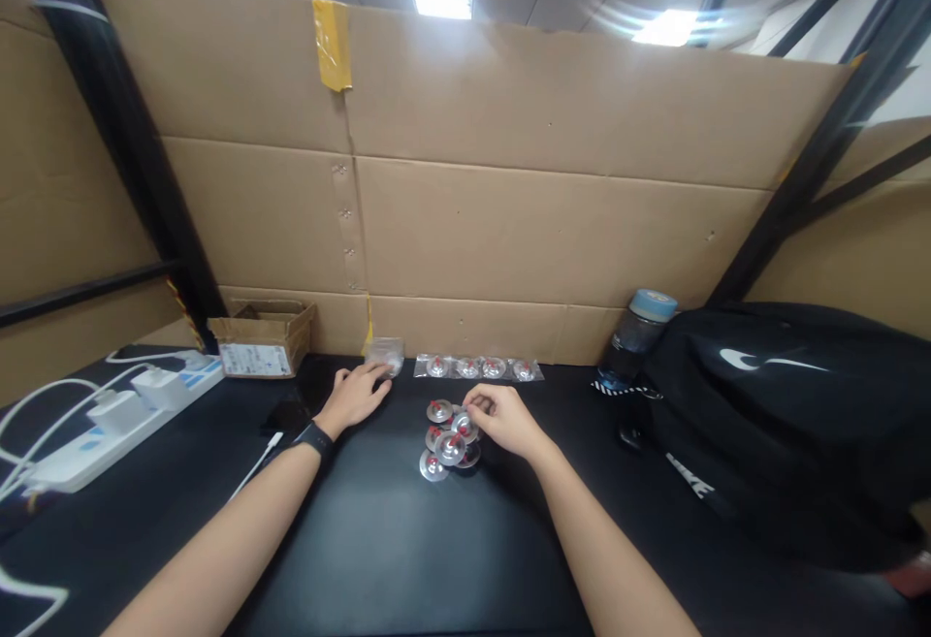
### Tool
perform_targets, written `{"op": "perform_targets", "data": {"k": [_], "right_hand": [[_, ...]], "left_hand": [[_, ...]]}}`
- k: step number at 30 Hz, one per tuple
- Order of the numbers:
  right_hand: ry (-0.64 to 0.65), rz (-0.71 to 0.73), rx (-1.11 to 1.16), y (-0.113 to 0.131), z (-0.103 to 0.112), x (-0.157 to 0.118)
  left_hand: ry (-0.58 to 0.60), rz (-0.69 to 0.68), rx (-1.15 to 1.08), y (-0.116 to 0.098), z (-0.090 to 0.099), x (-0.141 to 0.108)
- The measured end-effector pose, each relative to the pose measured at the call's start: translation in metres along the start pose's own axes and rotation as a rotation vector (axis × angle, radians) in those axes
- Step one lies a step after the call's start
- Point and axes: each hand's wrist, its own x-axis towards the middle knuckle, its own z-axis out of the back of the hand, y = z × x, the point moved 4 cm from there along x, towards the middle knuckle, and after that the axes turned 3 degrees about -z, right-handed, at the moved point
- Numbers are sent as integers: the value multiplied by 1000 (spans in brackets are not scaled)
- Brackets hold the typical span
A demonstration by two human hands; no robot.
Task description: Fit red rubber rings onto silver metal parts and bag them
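Several small silver domed discs with red centres, resembling finger cymbals, lie in a loose heap point(449, 449) on the black tabletop. At the heap's upper right, my right hand point(503, 418) pinches the edge of one silver disc point(464, 426) between thumb and fingers. My left hand point(358, 395) rests with its fingers apart at a small stack of clear plastic bags point(385, 352); fingertips reach its near edge, and no grip on it shows. Behind the heap, several similar discs in clear wrappers point(480, 367) lie in a row.
A cardboard wall point(465, 230) closes off the back. Leftward are an open cardboard box point(262, 341), a white power strip point(131, 424) with cables, and a white cable end point(273, 441). Rightward stand a blue-lidded bottle point(632, 336) and a large black bag point(792, 424).
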Motion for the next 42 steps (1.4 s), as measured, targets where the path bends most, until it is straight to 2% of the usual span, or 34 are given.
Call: {"op": "perform_targets", "data": {"k": [4,8,13,25,31,34,36,39,42], "right_hand": [[12,5,11,1,-1,0],[16,-16,25,-1,-1,-1],[22,-20,26,-3,1,-1],[21,-32,-1,-12,-2,1],[-38,-37,6,-9,8,1],[-38,-41,13,-8,10,2],[-38,-35,10,-7,10,2],[-36,-22,-5,-5,9,2],[-32,-16,-6,-5,7,2]], "left_hand": [[61,42,-22,1,1,11],[44,74,35,0,1,28],[20,115,53,-2,-8,40],[-69,161,37,-6,-4,34],[-166,74,75,-14,5,28],[-222,22,85,-27,12,27],[-219,-75,67,-44,13,29],[-137,-268,8,-76,4,32],[-49,-340,-25,-99,-10,34]]}}
